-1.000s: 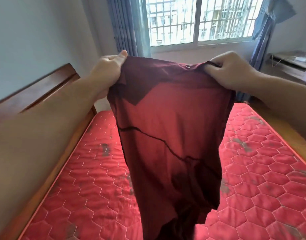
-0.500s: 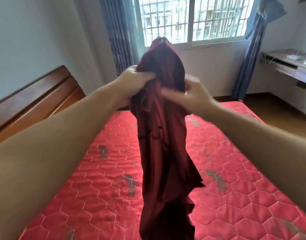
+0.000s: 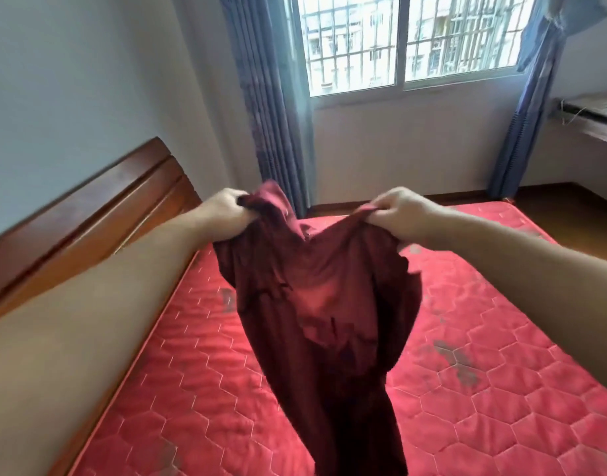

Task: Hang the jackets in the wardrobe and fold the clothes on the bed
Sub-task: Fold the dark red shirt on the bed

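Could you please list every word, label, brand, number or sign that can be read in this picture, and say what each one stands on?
None: no readable text shows anywhere.
Dark red garment, held up by the left hand and right hand: no label or print visible.
Red mattress: only stitched hexagons and grey stains.
Window: only bars and buildings.

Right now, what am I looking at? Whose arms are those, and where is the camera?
The camera sits on a person's head and looks forward and down, so you see that person's own arms. There is no machine. The left hand and the right hand each grip the top of a dark red garment, which hangs between them above the bed. The bed has a red quilted mattress and a wooden headboard on the left. Behind it are a barred window and blue curtains.
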### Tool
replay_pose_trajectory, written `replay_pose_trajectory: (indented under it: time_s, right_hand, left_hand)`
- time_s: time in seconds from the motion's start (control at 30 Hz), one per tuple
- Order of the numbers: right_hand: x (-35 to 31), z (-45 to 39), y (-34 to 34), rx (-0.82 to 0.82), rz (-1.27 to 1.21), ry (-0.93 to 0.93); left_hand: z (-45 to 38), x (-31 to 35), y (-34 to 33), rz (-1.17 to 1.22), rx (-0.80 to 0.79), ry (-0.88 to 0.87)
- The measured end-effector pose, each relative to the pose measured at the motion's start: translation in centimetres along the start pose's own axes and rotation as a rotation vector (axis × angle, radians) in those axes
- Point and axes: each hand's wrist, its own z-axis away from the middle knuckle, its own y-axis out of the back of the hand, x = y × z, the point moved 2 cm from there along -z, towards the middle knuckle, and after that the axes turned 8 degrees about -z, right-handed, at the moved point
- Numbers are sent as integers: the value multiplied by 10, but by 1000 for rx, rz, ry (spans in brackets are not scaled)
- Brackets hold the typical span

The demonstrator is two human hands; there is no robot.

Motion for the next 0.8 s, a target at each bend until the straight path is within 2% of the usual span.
replay_pose_trajectory:
  time_s: [0.07,0.1,0.2,0.27,0.33,0.4,0.47,0.53,0.6,0.73,0.8]
  right_hand:
    - [-31,-3,0,-29,-111,23]
    - [-44,-4,0,-53,-145,36]
    - [-77,-2,-7,-115,-168,109]
    - [-86,-2,-8,-73,-179,188]
    - [-83,0,-7,45,-221,271]
    - [-63,4,-5,98,-360,263]
    - [-34,14,-14,-12,-388,193]
    - [-5,23,-30,-127,-199,117]
    - [11,22,-38,-68,-46,77]
    - [4,14,-23,39,-247,76]
    - [-11,9,-13,60,-219,156]
  left_hand:
    - [2,3,-11,-141,-226,-33]
    - [4,11,-15,-123,-333,-88]
    - [6,51,-25,279,-515,-307]
    - [4,70,-26,381,-455,-360]
    - [1,78,-22,241,-303,-336]
    - [-4,74,-18,182,-164,-293]
    - [-4,74,-15,310,-56,-253]
    - [-3,78,-11,441,26,-227]
    - [-3,81,-5,460,52,-204]
    - [2,69,4,384,-39,-132]
    - [4,60,4,373,-121,-107]
